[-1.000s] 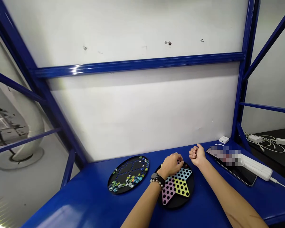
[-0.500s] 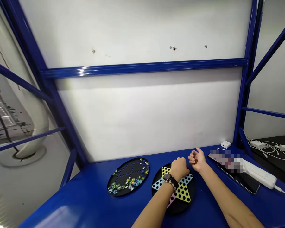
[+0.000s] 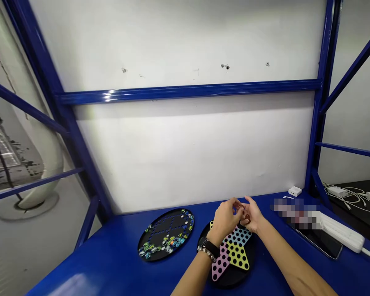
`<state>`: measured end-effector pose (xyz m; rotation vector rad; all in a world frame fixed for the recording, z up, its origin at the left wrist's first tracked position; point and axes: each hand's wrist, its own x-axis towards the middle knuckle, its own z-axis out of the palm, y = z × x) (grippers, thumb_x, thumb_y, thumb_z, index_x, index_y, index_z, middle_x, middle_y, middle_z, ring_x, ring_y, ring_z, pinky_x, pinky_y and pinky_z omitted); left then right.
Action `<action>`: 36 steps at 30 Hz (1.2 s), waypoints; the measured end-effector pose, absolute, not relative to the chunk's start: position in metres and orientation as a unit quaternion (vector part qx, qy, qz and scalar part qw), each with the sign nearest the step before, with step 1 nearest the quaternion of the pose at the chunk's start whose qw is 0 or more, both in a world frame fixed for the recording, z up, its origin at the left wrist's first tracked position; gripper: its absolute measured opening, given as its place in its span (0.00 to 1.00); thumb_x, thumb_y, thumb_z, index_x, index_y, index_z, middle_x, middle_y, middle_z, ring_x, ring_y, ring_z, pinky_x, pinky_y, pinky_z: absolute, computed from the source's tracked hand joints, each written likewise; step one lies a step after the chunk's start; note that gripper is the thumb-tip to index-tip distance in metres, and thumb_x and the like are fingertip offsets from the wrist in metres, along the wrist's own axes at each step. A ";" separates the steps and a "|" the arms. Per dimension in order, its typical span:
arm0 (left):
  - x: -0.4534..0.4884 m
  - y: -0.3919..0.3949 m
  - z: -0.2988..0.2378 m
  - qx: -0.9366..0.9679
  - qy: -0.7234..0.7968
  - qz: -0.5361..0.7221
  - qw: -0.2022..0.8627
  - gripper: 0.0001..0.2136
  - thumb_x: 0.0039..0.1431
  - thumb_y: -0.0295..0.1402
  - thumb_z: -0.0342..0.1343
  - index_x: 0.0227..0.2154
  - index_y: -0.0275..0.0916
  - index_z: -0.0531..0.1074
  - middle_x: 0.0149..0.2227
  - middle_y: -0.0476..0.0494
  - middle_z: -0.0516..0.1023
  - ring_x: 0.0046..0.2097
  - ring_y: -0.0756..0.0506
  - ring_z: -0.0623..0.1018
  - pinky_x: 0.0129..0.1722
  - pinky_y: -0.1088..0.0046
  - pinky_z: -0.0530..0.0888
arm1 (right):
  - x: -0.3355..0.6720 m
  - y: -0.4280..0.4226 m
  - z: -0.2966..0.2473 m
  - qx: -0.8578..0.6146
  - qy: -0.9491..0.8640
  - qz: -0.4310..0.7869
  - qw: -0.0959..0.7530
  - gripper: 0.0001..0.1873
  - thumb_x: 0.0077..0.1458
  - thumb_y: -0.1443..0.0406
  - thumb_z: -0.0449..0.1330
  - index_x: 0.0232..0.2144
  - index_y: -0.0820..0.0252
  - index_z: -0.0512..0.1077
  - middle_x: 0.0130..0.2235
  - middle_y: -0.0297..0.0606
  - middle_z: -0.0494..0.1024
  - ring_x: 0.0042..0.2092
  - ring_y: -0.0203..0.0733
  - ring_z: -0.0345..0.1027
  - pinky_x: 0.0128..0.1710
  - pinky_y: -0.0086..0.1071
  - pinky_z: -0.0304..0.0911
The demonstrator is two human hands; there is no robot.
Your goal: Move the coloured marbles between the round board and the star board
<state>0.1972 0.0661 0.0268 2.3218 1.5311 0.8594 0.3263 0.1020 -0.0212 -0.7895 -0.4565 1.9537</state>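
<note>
My right hand [image 3: 253,214] is cupped, palm up, around reddish-brown marbles [image 3: 247,218] above the far right of a star-shaped Chinese checkers board. My left hand [image 3: 227,217], with a black watch and beaded bracelet at the wrist, reaches over to the right palm. Its thumb and fingertips pinch together at a reddish-brown marble there; the fingers partly hide it. Below the hands lies the board [image 3: 221,260], a star with yellow, blue and pink points full of holes, on a round black base [image 3: 231,280]. My left forearm and hand cover its left part.
Left of the board lies a round black tray [image 3: 154,230] with many coloured glass marbles [image 3: 169,242]. To the right are a phone [image 3: 322,242], a white power strip [image 3: 342,232] and a small white case [image 3: 295,191]. Blue frame posts and a white wall [image 3: 191,156] bound the blue tabletop [image 3: 111,255].
My left hand has lifted off the board and moved up to the right palm, its fingertips now at the marbles. The right hand has shifted slightly left and opened somewhat.
</note>
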 end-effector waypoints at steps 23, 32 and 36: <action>-0.028 0.061 -0.007 0.506 0.643 0.575 0.000 0.17 0.54 0.51 0.50 0.30 0.41 0.71 0.24 0.50 0.74 0.26 0.46 0.73 0.26 0.73 0.71 | 0.063 0.106 -0.042 -0.455 -0.838 0.193 0.231 0.13 0.56 0.58 0.56 0.30 0.59 0.77 0.43 0.46 0.78 0.44 0.49 0.73 0.43 0.38 0.65; -0.017 0.059 -0.009 0.610 0.634 0.475 -0.021 0.15 0.57 0.48 0.47 0.32 0.43 0.72 0.33 0.47 0.77 0.34 0.44 0.76 0.36 0.69 0.74 | 0.142 0.103 -0.011 -0.403 -0.877 0.171 0.197 0.19 0.57 0.53 0.54 0.43 0.55 0.75 0.49 0.45 0.75 0.53 0.55 0.64 0.54 0.53 0.56; 0.014 0.046 -0.008 0.692 0.620 0.368 -0.029 0.12 0.59 0.45 0.48 0.34 0.47 0.74 0.38 0.49 0.78 0.39 0.44 0.77 0.40 0.70 0.74 | 0.232 0.104 -0.005 -0.412 -0.838 0.215 0.285 0.21 0.61 0.51 0.49 0.46 0.53 0.74 0.52 0.42 0.74 0.55 0.50 0.61 0.56 0.47 0.52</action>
